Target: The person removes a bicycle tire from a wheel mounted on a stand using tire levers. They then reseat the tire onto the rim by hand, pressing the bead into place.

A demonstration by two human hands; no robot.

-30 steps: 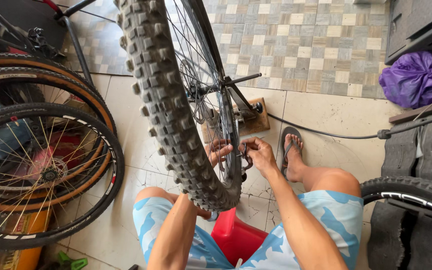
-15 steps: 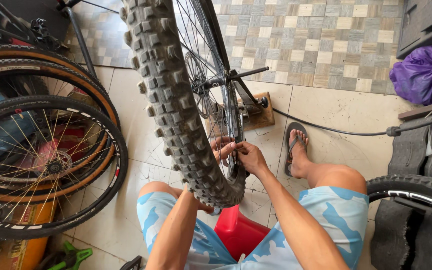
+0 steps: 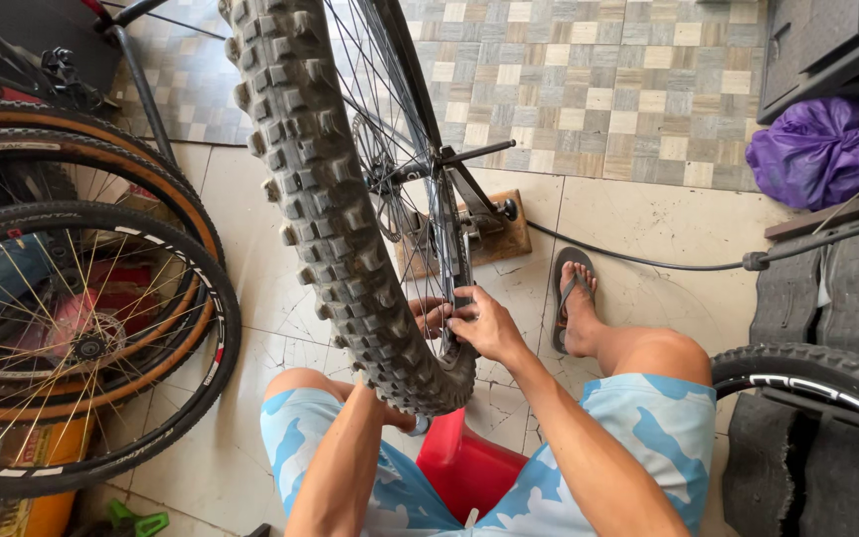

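A bicycle wheel with a knobby black tyre (image 3: 325, 199) stands upright between my knees. My right hand (image 3: 487, 326) reaches to the rim near the bottom of the wheel, its fingers pinched on a spoke or nipple at the rim. My left hand (image 3: 428, 316) is mostly hidden behind the tyre; only fingertips show through the spokes, touching the rim next to the right hand. My left forearm (image 3: 350, 457) passes under the tyre. The hub and disc (image 3: 382, 179) sit higher up, held in a dark frame.
Two more wheels (image 3: 82, 328) lean at the left. A red stool (image 3: 464, 467) is under me. A wooden block (image 3: 494, 234) holds the stand on the tiled floor. My sandalled foot (image 3: 574, 298), a purple bag (image 3: 817, 149), a cable and another tyre (image 3: 817, 373) lie right.
Both hands have stayed at the lower rim, shifting slightly down and left along it. The view has tilted a little; the wheel appears about the same.
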